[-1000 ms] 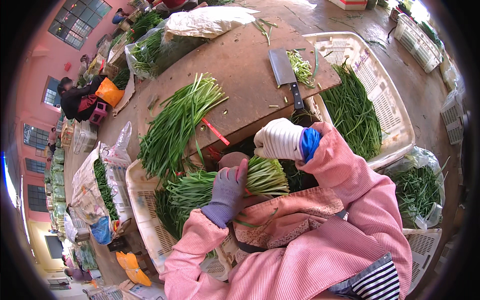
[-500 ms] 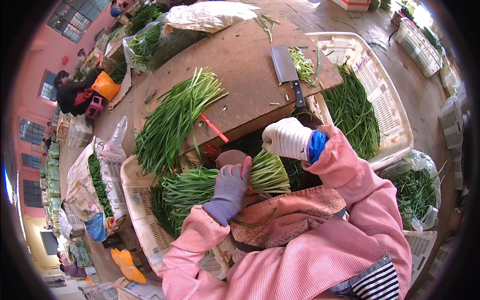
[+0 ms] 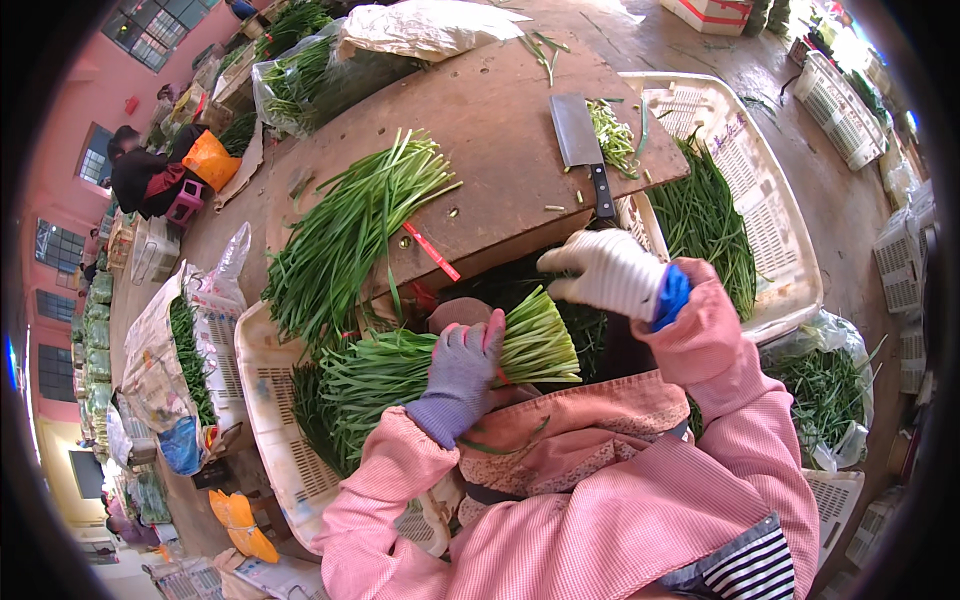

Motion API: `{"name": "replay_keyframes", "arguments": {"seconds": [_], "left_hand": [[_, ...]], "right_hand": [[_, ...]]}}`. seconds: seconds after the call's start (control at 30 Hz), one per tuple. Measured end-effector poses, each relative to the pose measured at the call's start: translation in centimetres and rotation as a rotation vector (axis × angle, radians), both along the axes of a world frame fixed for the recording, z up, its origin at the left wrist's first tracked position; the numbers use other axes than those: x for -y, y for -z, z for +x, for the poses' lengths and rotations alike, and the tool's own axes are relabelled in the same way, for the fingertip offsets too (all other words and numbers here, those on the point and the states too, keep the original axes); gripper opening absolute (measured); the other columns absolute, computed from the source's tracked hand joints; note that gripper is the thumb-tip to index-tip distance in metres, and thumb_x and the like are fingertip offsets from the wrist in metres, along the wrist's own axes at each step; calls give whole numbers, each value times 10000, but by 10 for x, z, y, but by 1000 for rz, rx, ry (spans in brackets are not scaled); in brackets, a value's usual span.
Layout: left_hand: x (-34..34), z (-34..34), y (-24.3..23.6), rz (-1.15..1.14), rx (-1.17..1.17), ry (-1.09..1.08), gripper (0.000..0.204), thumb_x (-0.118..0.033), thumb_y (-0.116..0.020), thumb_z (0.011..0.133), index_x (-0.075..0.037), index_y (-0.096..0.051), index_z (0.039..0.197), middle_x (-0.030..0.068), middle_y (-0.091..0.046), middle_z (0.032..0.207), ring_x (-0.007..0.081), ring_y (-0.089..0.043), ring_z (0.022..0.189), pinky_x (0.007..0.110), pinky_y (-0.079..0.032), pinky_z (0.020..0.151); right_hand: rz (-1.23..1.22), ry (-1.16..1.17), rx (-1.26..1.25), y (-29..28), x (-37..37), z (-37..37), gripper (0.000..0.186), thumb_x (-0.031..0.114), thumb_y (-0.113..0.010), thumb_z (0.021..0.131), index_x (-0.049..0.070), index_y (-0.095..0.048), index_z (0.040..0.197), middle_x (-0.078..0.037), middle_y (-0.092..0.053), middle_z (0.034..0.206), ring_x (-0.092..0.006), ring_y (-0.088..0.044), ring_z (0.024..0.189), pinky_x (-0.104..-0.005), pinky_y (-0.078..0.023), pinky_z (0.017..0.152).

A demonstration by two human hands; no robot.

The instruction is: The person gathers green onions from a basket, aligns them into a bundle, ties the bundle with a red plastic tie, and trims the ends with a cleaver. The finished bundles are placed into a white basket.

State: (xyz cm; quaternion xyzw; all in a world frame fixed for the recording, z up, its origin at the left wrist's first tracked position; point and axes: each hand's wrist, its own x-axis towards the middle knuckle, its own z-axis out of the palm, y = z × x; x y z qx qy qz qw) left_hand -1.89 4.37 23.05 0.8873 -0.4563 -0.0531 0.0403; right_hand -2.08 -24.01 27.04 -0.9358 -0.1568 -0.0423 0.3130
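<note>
Greens (image 3: 541, 340), pale-stemmed, are clasped in one bunch by left hand (image 3: 464, 362); right hand (image 3: 606, 272) is spread; one knife (image 3: 574, 132) is seen.

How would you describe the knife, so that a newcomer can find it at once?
Start from the large brown board. Near its right end, beside a small heap of cut green stalks, lies the knife. Its broad grey blade and black handle set it apart from those green pieces.

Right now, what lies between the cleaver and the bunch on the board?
Head view: mostly bare board and a few small scraps between cleaver and bunch.
</note>
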Motion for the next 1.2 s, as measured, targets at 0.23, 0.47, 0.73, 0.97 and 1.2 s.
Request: {"name": "replay_keyframes", "arguments": {"seconds": [0.23,0.47,0.73,0.97,1.2], "left_hand": [[-2,1,3,-26,41,18,1223,-554,-815,600,54,-268,1509,123,-525,1131,292,-518,1053,457,-373,1032],[-4,6,5,-79,-5,16,1220,-543,-821,595,56,-274,1507,131,-524,1153,308,-516,1078,464,-360,1057],[-5,6,8,-162,6,13,1302,-471,-879,575,32,-172,1546,174,-504,1298,357,-495,1161,497,-342,1082],[-19,6,6,-167,-51,-40,1238,-455,-884,566,13,-259,1528,170,-496,1306,353,-477,1193,522,-329,1103],[-38,-8,4,-251,174,-215,1080,-424,-857,628,15,-345,1472,196,-448,1386,385,-437,1272,534,-323,1113]], "right_hand": [[-1,-75,-315,27,-33,21,237,289,-651,820,89,-762,878,-144,-689,729,-342,-689,730,-408,-550,706],[95,-51,-319,30,-33,28,236,278,-662,801,75,-760,873,-157,-689,733,-329,-695,715,-387,-553,697],[61,31,-100,43,-39,23,189,255,-705,804,95,-772,879,-156,-691,780,-340,-696,753,-403,-565,730],[211,283,-64,38,2,21,121,121,-728,829,22,-743,898,-110,-692,759,-231,-683,720,-334,-541,685],[267,330,-141,60,18,0,266,299,-707,884,48,-748,959,-171,-701,801,-332,-700,756,-394,-556,715]]}}
